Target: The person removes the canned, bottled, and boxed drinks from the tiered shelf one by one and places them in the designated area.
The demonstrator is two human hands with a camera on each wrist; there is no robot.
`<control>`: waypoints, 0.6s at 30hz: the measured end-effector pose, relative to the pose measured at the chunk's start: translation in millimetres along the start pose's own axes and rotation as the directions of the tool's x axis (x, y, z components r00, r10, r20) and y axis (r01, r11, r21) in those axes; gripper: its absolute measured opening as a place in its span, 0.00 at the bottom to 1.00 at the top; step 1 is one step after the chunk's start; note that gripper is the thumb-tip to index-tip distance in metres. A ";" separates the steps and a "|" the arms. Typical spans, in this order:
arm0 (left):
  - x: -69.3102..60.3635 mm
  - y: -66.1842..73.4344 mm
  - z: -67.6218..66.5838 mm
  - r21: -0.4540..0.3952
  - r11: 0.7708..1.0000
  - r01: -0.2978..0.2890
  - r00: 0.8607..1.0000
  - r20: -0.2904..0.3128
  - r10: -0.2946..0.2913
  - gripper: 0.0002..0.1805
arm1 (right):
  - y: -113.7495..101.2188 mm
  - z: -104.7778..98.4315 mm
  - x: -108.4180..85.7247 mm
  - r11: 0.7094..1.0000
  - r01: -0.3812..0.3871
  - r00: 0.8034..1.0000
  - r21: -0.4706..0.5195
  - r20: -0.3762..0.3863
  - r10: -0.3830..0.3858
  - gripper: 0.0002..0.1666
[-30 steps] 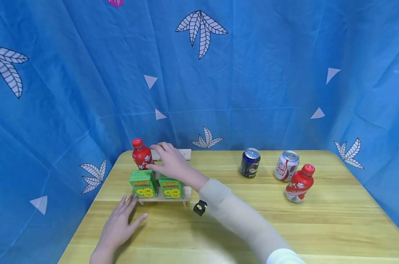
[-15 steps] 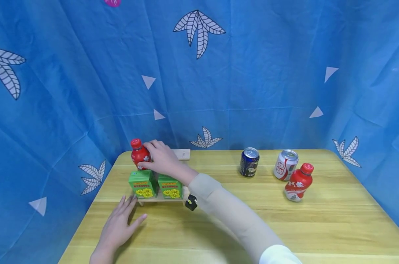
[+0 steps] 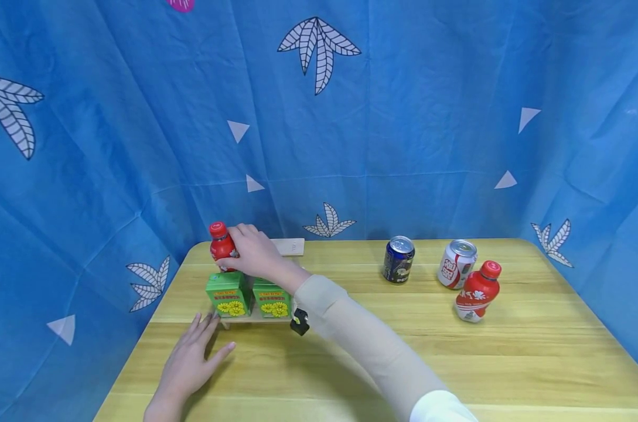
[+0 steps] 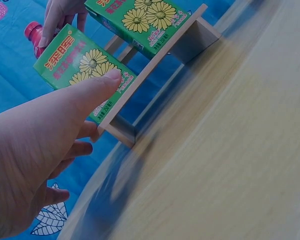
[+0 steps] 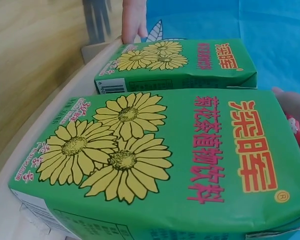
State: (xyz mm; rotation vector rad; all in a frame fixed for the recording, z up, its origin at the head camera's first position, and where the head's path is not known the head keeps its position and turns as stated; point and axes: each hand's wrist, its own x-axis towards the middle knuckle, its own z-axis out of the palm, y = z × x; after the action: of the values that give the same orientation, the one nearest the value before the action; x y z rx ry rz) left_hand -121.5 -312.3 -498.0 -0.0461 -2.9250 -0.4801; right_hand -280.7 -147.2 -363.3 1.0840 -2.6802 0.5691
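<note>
The red bottle [image 3: 222, 249] stands upright in my right hand [image 3: 251, 253], between thumb and fingers.
My right thumb crosses the bottle's front and the other fingers reach round its right side, which I read as gripping; its long axis runs straight up, the cap just left of those fingers; its base hides behind the left green carton [image 3: 228, 296], nearer me than the fingers, so I cannot tell what it rests on; the right green carton [image 3: 275, 302] sits below my palm; my left hand [image 3: 187, 358] is farther off, fingers spread, tips at the near left corner of the wooden rack [image 3: 256, 316], the bottle lying beyond them.
</note>
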 end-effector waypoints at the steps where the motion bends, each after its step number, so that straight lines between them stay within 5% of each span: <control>1: 0.1 0.0 0.2 0.001 1.000 -0.001 1.000 -0.001 0.001 0.46 | 0.6 0.2 0.0 1.000 0.002 1.000 -0.002 -0.002 -0.002 0.39; 18: -0.1 0.1 0.5 0.011 1.000 0.010 1.000 0.012 -0.010 0.47 | 0.2 -1.0 -5.3 1.000 0.004 0.999 -0.012 -0.051 -0.004 0.37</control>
State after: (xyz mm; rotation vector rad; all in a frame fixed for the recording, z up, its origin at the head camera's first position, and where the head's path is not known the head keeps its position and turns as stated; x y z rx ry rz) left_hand -121.5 -312.1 -498.5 -0.0328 -2.9407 -0.4664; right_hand -277.0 -143.3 -364.1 1.0568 -2.6338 0.5716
